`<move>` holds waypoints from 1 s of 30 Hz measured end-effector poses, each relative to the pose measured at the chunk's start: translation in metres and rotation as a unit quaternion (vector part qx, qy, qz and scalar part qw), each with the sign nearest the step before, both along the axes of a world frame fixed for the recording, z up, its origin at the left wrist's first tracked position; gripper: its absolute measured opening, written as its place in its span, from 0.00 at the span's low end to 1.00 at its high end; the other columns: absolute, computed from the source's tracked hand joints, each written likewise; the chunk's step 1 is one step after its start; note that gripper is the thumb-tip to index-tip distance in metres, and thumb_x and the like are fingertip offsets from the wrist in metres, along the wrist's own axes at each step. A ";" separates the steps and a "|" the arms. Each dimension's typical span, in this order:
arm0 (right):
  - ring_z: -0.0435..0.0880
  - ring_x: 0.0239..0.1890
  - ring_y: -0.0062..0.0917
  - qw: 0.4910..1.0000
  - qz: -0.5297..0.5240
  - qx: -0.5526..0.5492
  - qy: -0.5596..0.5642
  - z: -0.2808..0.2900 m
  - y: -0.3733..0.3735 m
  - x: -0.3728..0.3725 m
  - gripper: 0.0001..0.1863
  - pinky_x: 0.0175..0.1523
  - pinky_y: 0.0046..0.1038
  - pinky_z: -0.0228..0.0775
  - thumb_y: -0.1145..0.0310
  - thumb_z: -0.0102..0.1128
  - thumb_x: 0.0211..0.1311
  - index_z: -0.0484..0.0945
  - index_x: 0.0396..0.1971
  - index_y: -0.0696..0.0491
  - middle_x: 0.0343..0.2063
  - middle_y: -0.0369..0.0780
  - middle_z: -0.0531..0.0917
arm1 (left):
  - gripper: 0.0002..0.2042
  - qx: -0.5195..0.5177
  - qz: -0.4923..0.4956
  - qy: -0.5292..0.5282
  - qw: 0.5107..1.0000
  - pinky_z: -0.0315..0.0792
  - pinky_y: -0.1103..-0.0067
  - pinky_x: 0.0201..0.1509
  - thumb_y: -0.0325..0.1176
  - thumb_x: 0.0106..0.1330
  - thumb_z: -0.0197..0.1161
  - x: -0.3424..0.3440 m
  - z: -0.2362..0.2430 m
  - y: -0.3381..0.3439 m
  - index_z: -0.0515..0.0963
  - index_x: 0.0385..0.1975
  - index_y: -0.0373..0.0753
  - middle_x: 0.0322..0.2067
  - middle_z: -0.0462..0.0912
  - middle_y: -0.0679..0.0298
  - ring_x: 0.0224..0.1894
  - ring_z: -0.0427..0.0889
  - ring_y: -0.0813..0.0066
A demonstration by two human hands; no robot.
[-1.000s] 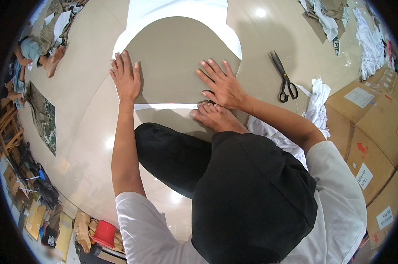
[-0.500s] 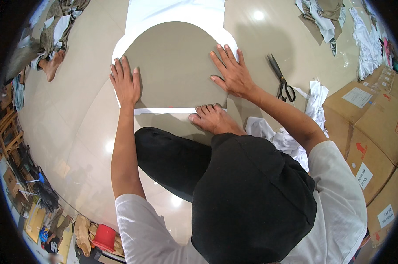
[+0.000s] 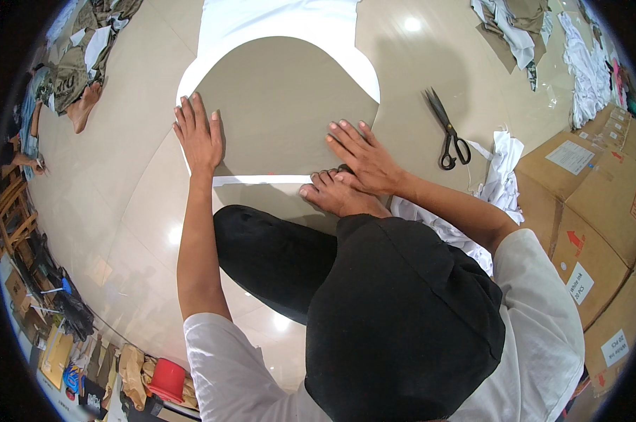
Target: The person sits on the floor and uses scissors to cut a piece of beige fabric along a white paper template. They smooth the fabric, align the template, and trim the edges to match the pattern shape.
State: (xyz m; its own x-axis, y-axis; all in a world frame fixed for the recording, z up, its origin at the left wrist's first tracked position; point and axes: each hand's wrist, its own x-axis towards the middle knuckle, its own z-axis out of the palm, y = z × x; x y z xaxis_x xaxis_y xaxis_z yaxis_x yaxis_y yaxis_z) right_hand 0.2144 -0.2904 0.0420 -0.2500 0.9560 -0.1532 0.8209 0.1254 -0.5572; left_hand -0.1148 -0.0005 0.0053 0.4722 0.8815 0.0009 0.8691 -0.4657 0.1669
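Observation:
A flat grey-brown piece (image 3: 283,105) with a rounded far edge lies over white cloth (image 3: 279,17) on the floor. The cloth shows beyond the curve, along the sides and as a narrow strip at the near edge. My left hand (image 3: 200,137) rests flat on the piece's left edge, fingers stretched out. Near its lower right corner, my right hand (image 3: 366,160) lies palm down with extended fingers, its heel against my bare foot (image 3: 342,195). That foot presses on the near edge. Neither hand grips anything. Black scissors (image 3: 447,130) lie apart, right of my right hand.
Crumpled white cloth (image 3: 501,169) lies beside my right forearm. Cardboard boxes (image 3: 578,204) line the right side. Fabric scraps (image 3: 515,35) are at the far right. Another person's foot (image 3: 84,107) is at the upper left. A red container (image 3: 167,380) stands at the lower left.
My right hand has slid from the upper right edge of the grey-brown piece down toward my foot. My left hand stays in nearly the same place.

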 end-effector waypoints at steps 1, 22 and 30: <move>0.49 0.89 0.47 1.000 -0.005 0.008 -0.013 0.001 0.000 0.003 0.45 0.89 0.56 0.33 0.43 0.55 0.79 0.59 0.84 0.57 0.86 0.51 0.56 | 0.35 -0.001 0.000 0.000 1.000 0.39 0.47 0.90 0.56 0.87 0.43 -0.001 0.001 0.000 0.50 0.89 0.51 0.88 0.47 0.53 0.89 0.42 0.44; 0.52 0.88 0.46 0.995 -0.042 0.089 -0.036 -0.006 0.047 0.032 0.44 0.88 0.55 0.42 0.49 0.63 0.78 0.59 0.84 0.55 0.86 0.49 0.57 | 0.33 -0.014 -0.159 -0.048 0.986 0.40 0.45 0.89 0.54 0.88 0.47 0.069 0.030 -0.017 0.55 0.88 0.50 0.88 0.51 0.56 0.89 0.45 0.44; 0.56 0.86 0.50 0.990 -0.080 0.099 -0.061 -0.006 0.049 0.028 0.44 0.86 0.60 0.45 0.49 0.65 0.77 0.63 0.82 0.58 0.84 0.52 0.60 | 0.33 -0.062 -0.248 -0.068 0.964 0.44 0.46 0.89 0.52 0.87 0.49 0.155 0.026 -0.075 0.57 0.87 0.52 0.87 0.54 0.58 0.88 0.49 0.46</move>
State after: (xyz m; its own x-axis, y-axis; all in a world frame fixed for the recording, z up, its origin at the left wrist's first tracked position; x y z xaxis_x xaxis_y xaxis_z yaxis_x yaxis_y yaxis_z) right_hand 0.2426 -0.2417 0.0364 -0.0843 0.9962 0.0213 0.8986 0.0852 -0.4304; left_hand 0.0398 -0.0754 0.0310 0.8390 0.5441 0.0025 0.5101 -0.7881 0.3446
